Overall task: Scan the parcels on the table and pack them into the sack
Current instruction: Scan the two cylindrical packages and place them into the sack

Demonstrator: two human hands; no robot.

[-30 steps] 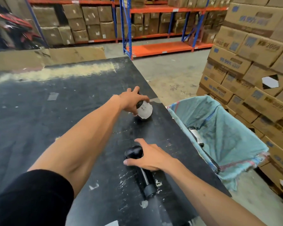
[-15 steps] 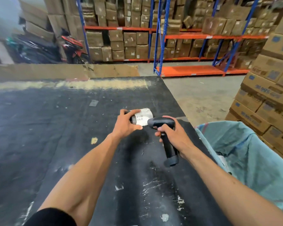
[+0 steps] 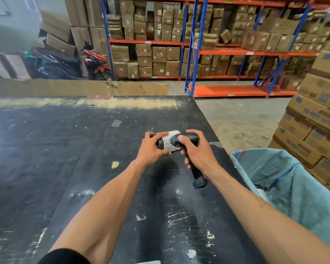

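Two bare forearms reach out from the bottom edge, the left one showing a scrap of black sleeve [image 3: 65, 257] cut off by the frame. They meet above the scuffed black table [image 3: 46, 168], where the left hand [image 3: 151, 149] curls its fingers and thumb round one small dark parcel [image 3: 167, 142] with a white barcode label wrapped round it; the hand covers the parcel's left end, and the print on the label is too small to read. The right hand [image 3: 196, 151] grips the handle of one black scanner [image 3: 187, 139], whose head sits right against the label and hides the parcel's right end, while the butt of the handle pokes out below the palm. Both are held clear of the tabletop, near its right edge. To the right, just beside the table, one blue-green sack [image 3: 284, 178] stands open; something pale lies inside, possibly a parcel, though only a sliver shows. Behind the sack rises a stack of printed cartons [image 3: 316, 119], cut off at the right edge. Farther off, across the concrete floor, blue and orange racking [image 3: 194, 44] holds many brown boxes, and a red motorbike [image 3: 95, 60] stands half hidden at the left.
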